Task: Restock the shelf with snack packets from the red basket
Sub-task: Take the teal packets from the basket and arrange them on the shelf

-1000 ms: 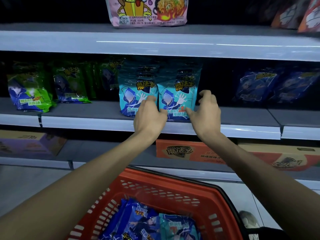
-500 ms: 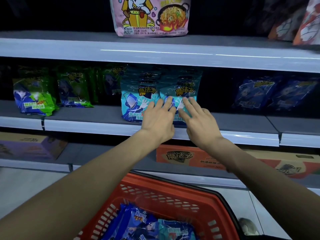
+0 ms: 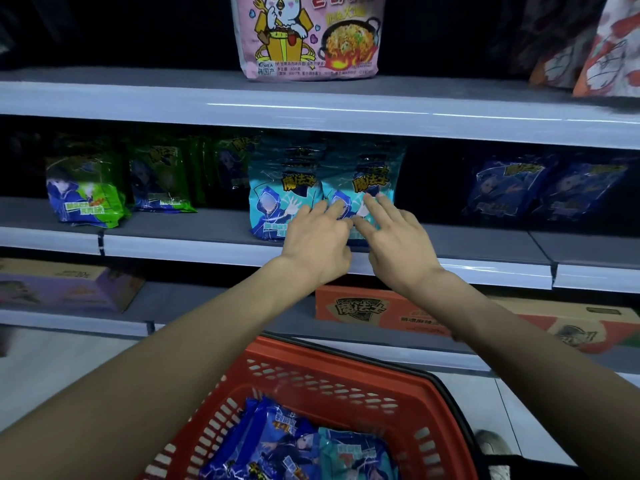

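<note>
Neither grip closes: flat hands press teal packets (grey shelf).

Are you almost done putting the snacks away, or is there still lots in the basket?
Partway. Two rows of teal packets already stand on the middle shelf. Both hands, left hand and right hand, lie flat against them, holding nothing. The red basket still holds several blue packets and a teal one, so more remains.

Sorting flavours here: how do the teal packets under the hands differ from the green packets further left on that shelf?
The teal packets stand upright in neat rows; the front green packet leans askew. Both hands, left hand and right hand, rest open on the teal ones; the green sit untouched. Both show a hooded cartoon figure.
</note>
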